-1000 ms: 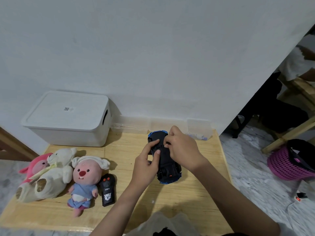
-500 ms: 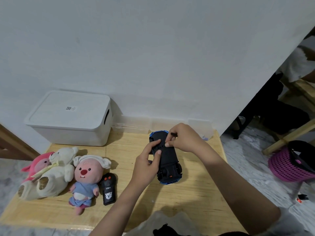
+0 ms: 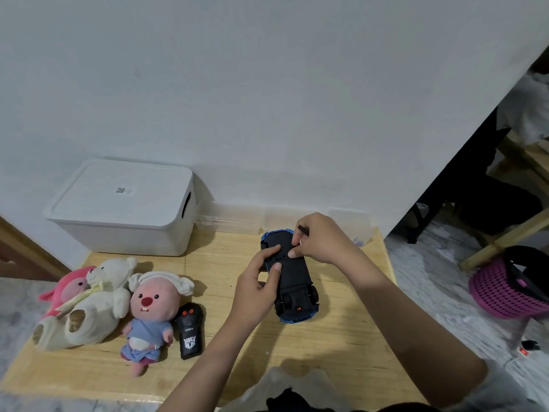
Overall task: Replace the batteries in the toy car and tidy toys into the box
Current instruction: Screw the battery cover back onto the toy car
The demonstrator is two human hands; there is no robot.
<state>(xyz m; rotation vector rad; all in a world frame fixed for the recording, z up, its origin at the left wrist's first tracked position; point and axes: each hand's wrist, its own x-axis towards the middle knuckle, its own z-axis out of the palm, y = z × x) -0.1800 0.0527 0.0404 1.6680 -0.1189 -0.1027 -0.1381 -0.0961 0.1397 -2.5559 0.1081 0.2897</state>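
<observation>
Fingers of the right hand (image 3: pixel 322 239) are pinching a small dark tool (image 3: pixel 303 230) and pressing at the underside of the toy car (image 3: pixel 292 275), which is lying belly-up at centre right of the frame on the wooden table (image 3: pixel 341 331). The left hand (image 3: pixel 258 285) is clamping the car's near flank, thumb and forefinger spread over the chassis. Battery hatch appears shut; whether it is being opened or refastened cannot be told, and no batteries are visible. Outward to the lower left, the black remote (image 3: pixel 189 331), the pink plush (image 3: pixel 154 307), the white bear (image 3: pixel 95 304) and another pink toy (image 3: pixel 66 288) are lying loose. The white box (image 3: pixel 124 209), upper left, is sitting lidded. Judgement: tidying is not begun; battery work is unfinished.
</observation>
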